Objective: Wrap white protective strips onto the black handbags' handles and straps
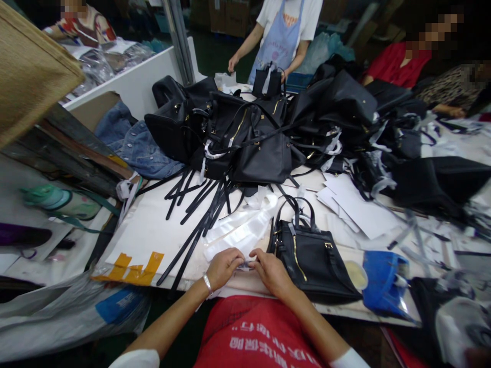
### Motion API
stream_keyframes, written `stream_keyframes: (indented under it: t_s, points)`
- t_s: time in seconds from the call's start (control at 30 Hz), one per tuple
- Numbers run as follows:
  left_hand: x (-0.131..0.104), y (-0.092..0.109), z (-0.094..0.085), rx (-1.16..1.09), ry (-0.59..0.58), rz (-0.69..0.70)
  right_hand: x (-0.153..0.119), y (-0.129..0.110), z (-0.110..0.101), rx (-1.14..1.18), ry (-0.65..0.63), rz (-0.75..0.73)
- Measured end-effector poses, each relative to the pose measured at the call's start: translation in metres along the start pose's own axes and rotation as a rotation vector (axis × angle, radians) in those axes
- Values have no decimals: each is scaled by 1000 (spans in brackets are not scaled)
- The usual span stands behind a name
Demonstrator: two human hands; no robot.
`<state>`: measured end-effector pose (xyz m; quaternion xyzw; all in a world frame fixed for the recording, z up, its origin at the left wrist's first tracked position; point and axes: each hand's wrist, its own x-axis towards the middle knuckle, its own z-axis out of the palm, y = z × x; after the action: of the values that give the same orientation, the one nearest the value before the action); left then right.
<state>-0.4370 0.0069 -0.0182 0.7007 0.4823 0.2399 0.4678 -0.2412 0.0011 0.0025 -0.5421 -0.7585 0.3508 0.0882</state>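
My left hand (225, 268) and my right hand (270, 271) meet at the table's front edge, fingers pinched together around something small and pale that is too small to name. Glossy white strips (241, 227) lie just beyond my fingers. Close to my right hand, a black handbag (316, 258) with a gold zipper rests on the table, its handles pointing away from me. Long black straps (197, 240) are spread over the white tabletop (141, 225) to the left of the strips.
Black bags (264, 158) are piled across the table's far side. A denim jacket (141, 145) lies at left, a blue plastic holder (385, 281) at right, with white sheets (360, 204) behind. Across the table a person in a blue apron (276, 41) touches a small black bag (267, 82).
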Motion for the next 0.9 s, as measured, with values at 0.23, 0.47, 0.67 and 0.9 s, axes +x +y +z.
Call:
stream_keyframes:
  t_s: [0.23, 0.47, 0.67, 0.9]
  points:
    - [1, -3, 10, 117, 10, 26, 2, 6, 15, 131, -60, -62]
    - [6, -9, 0, 56, -92, -77, 1, 3, 11, 192, -30, -51]
    - [22, -6, -14, -5, -206, -99, 0, 3, -3, 160, -1, -50]
    - [33, 0, -9, -271, -182, -87, 1, 10, -12, 196, 21, 0]
